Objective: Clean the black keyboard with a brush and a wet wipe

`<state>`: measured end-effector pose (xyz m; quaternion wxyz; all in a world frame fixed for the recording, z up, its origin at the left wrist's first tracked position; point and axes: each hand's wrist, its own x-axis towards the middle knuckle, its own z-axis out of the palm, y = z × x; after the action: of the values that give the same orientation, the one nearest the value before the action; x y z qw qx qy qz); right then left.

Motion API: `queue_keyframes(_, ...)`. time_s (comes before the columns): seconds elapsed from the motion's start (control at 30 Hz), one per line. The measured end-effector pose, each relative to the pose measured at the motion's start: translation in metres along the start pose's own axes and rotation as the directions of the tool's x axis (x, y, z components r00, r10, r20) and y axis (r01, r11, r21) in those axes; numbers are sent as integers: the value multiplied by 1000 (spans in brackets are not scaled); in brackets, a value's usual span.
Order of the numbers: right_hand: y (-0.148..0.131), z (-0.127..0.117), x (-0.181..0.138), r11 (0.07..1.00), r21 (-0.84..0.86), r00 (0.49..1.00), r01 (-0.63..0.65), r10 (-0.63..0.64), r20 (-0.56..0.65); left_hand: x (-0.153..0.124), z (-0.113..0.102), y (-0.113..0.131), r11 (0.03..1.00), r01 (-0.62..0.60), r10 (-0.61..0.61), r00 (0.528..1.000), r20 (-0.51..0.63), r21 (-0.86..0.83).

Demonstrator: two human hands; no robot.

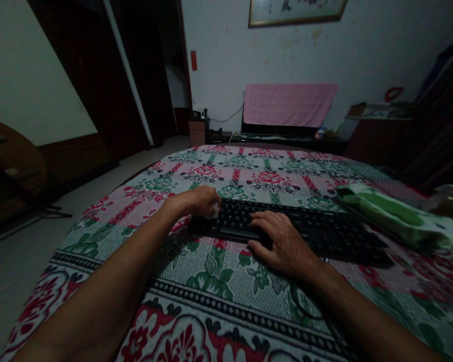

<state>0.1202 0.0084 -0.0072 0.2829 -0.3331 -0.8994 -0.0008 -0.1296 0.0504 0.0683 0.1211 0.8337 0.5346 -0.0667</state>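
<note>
A black keyboard [317, 231] lies on a bed covered with a floral red, green and white cloth [211, 271]. My left hand [196, 201] is closed over the keyboard's left end, pinching a small white piece, perhaps a wipe or cloth, against the keys. My right hand [281, 241] rests flat on the keyboard's middle, fingers spread, holding it down.
A green and white packet [392, 213] lies to the right of the keyboard. Beyond the bed stands a low dark cabinet with a pink cloth [289, 104] draped over something on it. A tiled floor runs along the left side toward a dark doorway.
</note>
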Motion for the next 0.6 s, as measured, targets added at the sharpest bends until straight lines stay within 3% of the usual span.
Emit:
queue_keyframes(0.17,0,1,0,1000,-1,1000,-8,8,3,-5,-6,-12,997,79,-79,997,17,-3)
queue_keyframes(0.33,-1,1,0,1000,-2,1000,-9,9,1,-8,-8,-5,994,110,-108,990,89,-15)
queue_keyframes(0.43,-1,0,-1,1000,-2,1000,-10,10,6,-7,-8,-7,992,129,-129,991,44,9)
queue_keyframes(0.6,-1,0,0,1000,-6,1000,-16,16,8,-3,-6,-19,989,44,-49,998,-34,-141)
